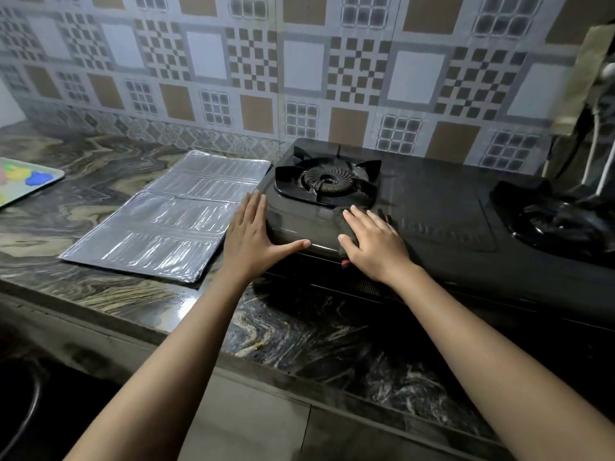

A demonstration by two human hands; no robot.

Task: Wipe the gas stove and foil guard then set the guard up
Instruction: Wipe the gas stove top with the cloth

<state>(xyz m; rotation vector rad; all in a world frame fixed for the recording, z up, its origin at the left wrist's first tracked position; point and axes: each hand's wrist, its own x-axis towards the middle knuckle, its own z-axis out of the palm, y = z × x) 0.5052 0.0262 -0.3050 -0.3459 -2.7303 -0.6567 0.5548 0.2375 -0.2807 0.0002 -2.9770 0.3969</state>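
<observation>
Marbled stone forms the surface [100,181] that carries everything here. At its far left edge lies one pale tray [40,184] with coloured shapes on it. Next comes one foil guard [166,211], folded flat with its panels down on the surface, its right edge just beside the gas stove [432,207].

The left hand [253,234] rests flat with its fingers spread and nothing in its grip; the palm lies on the stove's left front corner, and the thumb runs along the front edge. The right hand [372,241] presses one dark cloth [349,224] flat against the stove top, just in front of the left burner [327,181]. Its grip is open-palmed: it pins the cloth down and does not close around it. A second burner [559,221] sits at the far right, partly hidden by dark clutter.

Judged step: wiping the stove top. The guard is not yet set up.

Risks:
- The cloth may snag on the prongs of the pan support if the stroke runs too close to the burner.
- A hard sideways stroke may shift the stove toward the guard and crease the thin foil.
- The bracing left hand may slip off the smooth corner.

Count: two hands, two burners, one cloth, one guard, one tray.
</observation>
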